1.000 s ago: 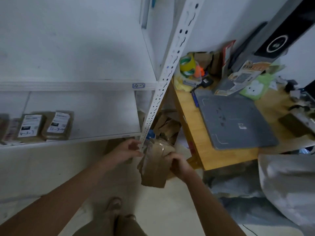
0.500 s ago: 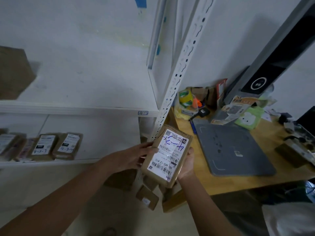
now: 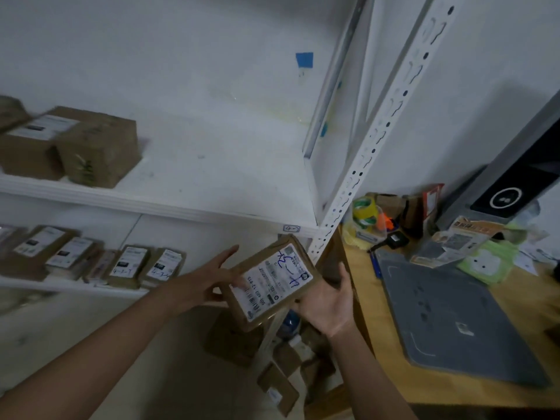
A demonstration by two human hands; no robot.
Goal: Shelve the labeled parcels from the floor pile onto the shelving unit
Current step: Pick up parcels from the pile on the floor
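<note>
A flat brown parcel (image 3: pixel 269 283) with a white label and blue handwriting sits tilted in front of the white shelving unit's front post (image 3: pixel 357 174). My right hand (image 3: pixel 328 304) cradles it from beneath and the right side, palm up, fingers curled round its edge. Straight fingers of my left hand (image 3: pixel 206 283) touch its left edge and label. Brown boxes (image 3: pixel 72 144) stand on the upper shelf (image 3: pixel 212 165) at the left. A row of small labeled parcels (image 3: pixel 130 265) lies on the lower shelf. More brown parcels of the floor pile (image 3: pixel 272 377) lie below my hands.
A wooden table (image 3: pixel 394 374) stands right of the shelf post, carrying a grey mat (image 3: pixel 448 322), tape rolls (image 3: pixel 366 210), a green card and clutter. A dark slanted device (image 3: pixel 515 189) leans at the far right. A blue tape mark (image 3: pixel 304 59) is on the wall.
The parcel came up from the floor pile and turned label-up, now rotated more sideways. My left hand opened flat against it. The view rose, revealing boxes on the upper shelf.
</note>
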